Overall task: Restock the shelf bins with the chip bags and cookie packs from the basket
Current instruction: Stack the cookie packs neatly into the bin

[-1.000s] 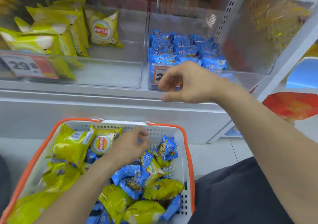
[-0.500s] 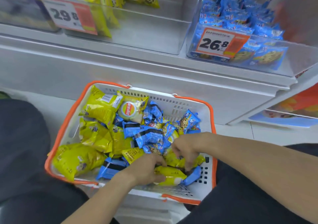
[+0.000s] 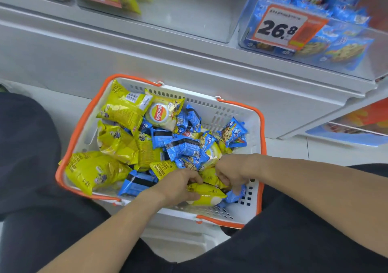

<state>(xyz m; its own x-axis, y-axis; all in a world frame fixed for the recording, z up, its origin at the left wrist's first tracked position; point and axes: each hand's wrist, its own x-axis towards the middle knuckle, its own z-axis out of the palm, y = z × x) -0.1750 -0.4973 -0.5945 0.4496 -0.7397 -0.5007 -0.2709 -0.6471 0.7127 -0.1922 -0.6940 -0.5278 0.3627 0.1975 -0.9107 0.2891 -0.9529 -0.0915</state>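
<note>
A pale tiled floor (image 3: pixel 315 149) ran under a white metal shelf unit (image 3: pixel 189 63), and a white plastic basket with an orange rim (image 3: pixel 231 113) sat before it between the person's dark-clad knees. The left hand (image 3: pixel 178 186) lay curled round a yellow chip bag (image 3: pixel 206 190) at the basket's near edge. Just beside it the right hand (image 3: pixel 233 172) dug among the packs with bent fingers; what it held could not be told. Around them lay more yellow chip bags (image 3: pixel 119 109) to the left and small blue cookie packs (image 3: pixel 182 146) in the middle. Above, a clear shelf bin (image 3: pixel 340 63) held blue cookie packs behind an orange-edged price card reading 26.8 (image 3: pixel 279 29); a second clear bin (image 3: pixel 189 21) to its left held yellow bags.
</note>
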